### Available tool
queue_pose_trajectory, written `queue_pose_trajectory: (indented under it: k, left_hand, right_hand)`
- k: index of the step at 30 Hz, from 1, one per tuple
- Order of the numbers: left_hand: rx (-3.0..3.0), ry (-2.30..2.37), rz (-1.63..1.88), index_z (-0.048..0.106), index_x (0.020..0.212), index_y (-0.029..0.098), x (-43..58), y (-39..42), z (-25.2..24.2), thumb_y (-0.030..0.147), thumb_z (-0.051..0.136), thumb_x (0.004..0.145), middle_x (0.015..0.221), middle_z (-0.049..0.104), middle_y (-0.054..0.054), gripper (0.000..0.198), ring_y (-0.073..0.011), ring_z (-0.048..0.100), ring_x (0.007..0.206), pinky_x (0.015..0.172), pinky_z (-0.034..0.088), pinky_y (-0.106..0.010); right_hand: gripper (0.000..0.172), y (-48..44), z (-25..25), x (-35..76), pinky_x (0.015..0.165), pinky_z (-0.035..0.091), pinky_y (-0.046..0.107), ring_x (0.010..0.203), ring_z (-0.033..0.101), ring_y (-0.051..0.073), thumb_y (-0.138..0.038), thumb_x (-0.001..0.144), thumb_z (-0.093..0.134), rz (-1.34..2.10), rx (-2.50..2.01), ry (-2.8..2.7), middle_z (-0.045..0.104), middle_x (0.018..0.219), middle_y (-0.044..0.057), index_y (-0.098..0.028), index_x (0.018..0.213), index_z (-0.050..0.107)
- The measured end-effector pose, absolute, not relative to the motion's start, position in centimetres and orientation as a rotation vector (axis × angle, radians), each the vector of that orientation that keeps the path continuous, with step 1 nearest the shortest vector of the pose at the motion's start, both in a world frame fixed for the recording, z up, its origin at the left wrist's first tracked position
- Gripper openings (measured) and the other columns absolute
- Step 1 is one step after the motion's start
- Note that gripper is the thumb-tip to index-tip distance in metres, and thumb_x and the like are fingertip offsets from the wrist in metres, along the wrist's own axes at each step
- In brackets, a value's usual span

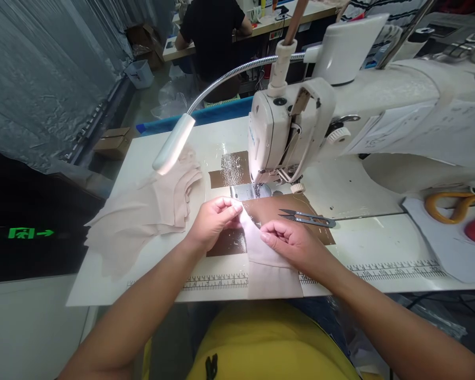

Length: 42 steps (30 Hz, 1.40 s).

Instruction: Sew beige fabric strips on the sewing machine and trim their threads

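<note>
The left hand pinches the tip of one pale cloth; the right hand grasps its right edge, apparently keeping it taut. The cloth lies before one sewing machine. One pair of snips sits nearby, probably for easy reach. One lamp overhangs one fabric pile, layers uncountable.
</note>
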<state>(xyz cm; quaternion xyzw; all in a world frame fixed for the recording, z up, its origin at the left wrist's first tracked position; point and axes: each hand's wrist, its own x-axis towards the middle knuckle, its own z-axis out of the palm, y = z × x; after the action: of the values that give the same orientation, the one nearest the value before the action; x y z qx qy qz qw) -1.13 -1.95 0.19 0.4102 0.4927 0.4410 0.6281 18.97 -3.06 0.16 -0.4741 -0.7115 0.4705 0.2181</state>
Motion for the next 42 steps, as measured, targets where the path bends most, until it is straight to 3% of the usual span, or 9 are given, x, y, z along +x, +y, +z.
queue_pose_trajectory:
  k: [6,14,21,29,35,42]
  left_hand:
    - [1.031,1.186,0.989,0.061,0.077,0.012,-1.2,-0.8,-0.3,0.035,0.07,0.076,0.065,0.059,0.0,0.024,-0.0095,0.059,0.06,0.061,0.054,-0.025]
    - [1.528,1.291,0.891,0.061,0.073,0.015,-1.1,1.5,-1.3,0.032,0.062,0.081,0.064,0.06,0.0,0.019,-0.0088,0.053,0.055,0.052,0.043,-0.021]
    - [2.085,1.429,0.832,0.067,0.075,0.018,-0.9,2.9,-1.9,0.021,0.057,0.083,0.081,0.067,-0.003,0.014,-0.0159,0.06,0.08,0.076,0.047,-0.029]
    - [2.265,1.485,0.779,0.068,0.078,0.019,-0.2,3.9,-2.6,0.02,0.057,0.082,0.082,0.064,-0.003,0.012,-0.0189,0.059,0.085,0.075,0.047,-0.03]
    - [2.29,1.499,0.73,0.065,0.09,0.017,-0.8,3.6,-1.6,0.021,0.052,0.086,0.091,0.065,-0.007,0.015,-0.0207,0.059,0.087,0.078,0.049,-0.034]
    - [2.674,1.053,0.577,0.058,0.116,0.014,-1.8,2.1,-1.5,0.022,0.046,0.09,0.12,0.062,-0.012,0.03,-0.0255,0.054,0.112,0.093,0.046,-0.042]
  right_hand:
    - [0.021,-2.6,0.4,19.5,0.053,0.033,0.025,0.057,0.049,0.013,-0.034,0.086,0.049,1.078,-1.449,-2.1,0.06,0.066,-0.003,-0.021,0.075,0.062]
    - [0.018,-2.3,-0.2,20.1,0.051,0.029,0.025,0.055,0.049,0.012,-0.023,0.087,0.047,0.675,-1.474,-2.312,0.058,0.061,-0.003,-0.02,0.074,0.058]
    - [0.02,-2.1,-2.0,20.8,0.064,0.039,0.03,0.078,0.058,0.021,-0.02,0.089,0.048,0.041,-1.354,-2.453,0.065,0.089,0.008,-0.014,0.101,0.063]
    - [0.04,-1.0,-0.7,19.5,0.067,0.035,0.03,0.078,0.048,0.02,0.002,0.078,0.043,0.065,-1.092,-2.71,0.06,0.09,0.006,-0.015,0.11,0.06]
    - [0.037,-0.1,-1.4,19.0,0.064,0.03,0.029,0.077,0.045,0.018,0.004,0.076,0.041,0.105,-1.194,-2.771,0.057,0.089,0.006,-0.017,0.099,0.06]
    - [0.031,0.1,-1.9,19.5,0.067,0.03,0.029,0.078,0.044,0.018,0.0,0.082,0.041,0.131,-1.18,-2.728,0.056,0.09,0.005,-0.017,0.099,0.061]
